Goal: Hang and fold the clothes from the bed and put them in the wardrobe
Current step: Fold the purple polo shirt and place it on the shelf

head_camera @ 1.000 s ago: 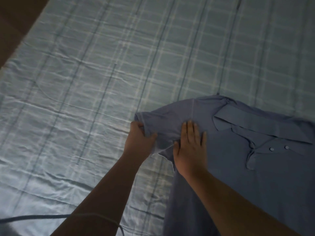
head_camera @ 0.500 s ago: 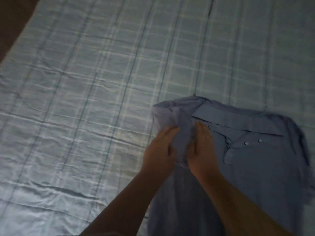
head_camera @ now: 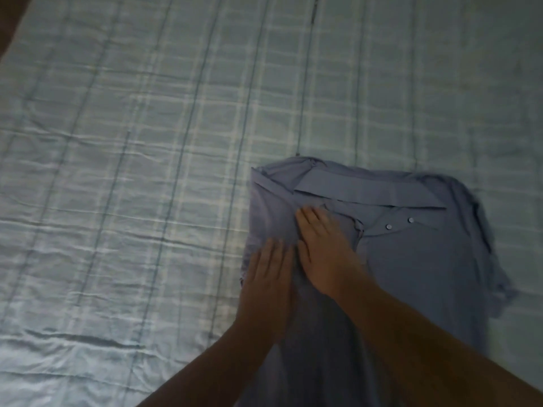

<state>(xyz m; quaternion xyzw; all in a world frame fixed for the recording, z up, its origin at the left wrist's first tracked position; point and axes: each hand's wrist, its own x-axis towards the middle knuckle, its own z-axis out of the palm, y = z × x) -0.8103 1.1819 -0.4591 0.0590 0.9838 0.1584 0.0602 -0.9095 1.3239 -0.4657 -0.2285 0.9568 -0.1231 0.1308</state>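
Note:
A blue-grey polo shirt (head_camera: pixel 411 259) lies face up on the bed, collar away from me, two white buttons showing at the placket. Its left sleeve is folded in over the body, so the left edge runs straight. My left hand (head_camera: pixel 267 277) lies flat with straight fingers on that folded left side. My right hand (head_camera: pixel 326 248) presses flat on the chest just left of the placket. The right sleeve sticks out loose at the right edge. The shirt's lower part runs under my forearms and out of view.
The bed is covered by a pale blue plaid sheet (head_camera: pixel 147 171), lightly wrinkled, reaching across the whole view. A dark brown strip (head_camera: pixel 8 22) shows at the top left corner beyond the bed's edge.
My left hand brought the left sleeve over onto the shirt body and let go of it. Both hands now lie flat on the fold. The view has shifted left of the shirt.

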